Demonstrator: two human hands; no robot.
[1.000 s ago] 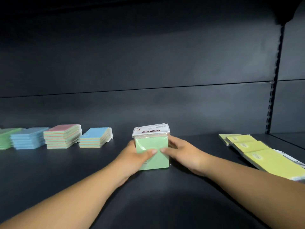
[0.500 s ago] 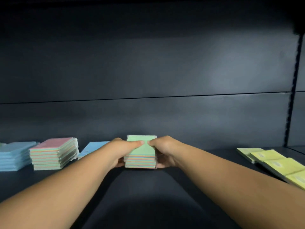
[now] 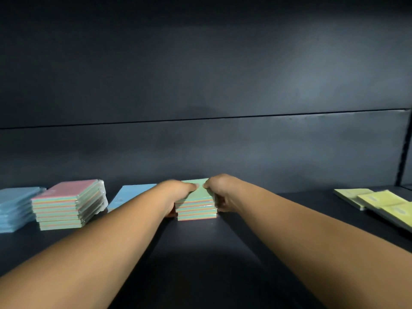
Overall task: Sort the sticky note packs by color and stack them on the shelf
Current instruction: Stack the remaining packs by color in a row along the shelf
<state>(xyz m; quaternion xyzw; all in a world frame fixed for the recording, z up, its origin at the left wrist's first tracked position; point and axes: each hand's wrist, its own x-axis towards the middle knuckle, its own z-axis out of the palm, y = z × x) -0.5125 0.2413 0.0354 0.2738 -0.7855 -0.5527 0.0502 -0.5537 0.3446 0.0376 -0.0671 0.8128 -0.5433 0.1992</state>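
Observation:
A short stack of green-topped sticky note packs (image 3: 197,208) with striped multicolour edges lies flat at the shelf's middle back. My left hand (image 3: 178,192) grips its left side with the thumb on top. My right hand (image 3: 220,192) grips its right side the same way. A pink-topped stack (image 3: 69,204) stands to the left, with a blue stack (image 3: 15,208) beyond it at the frame's edge. A blue-topped pack (image 3: 131,195) lies partly hidden behind my left forearm. Yellow packs (image 3: 379,202) lie in an overlapping row at the right.
The dark shelf board (image 3: 200,253) runs the full width under my arms. A dark back panel (image 3: 200,141) rises right behind the stacks. An upright slotted post (image 3: 402,148) stands at the far right.
The green pack stood upright in both hands a second ago. It now lies flat on a stack further back on the shelf, both hands still on its sides.

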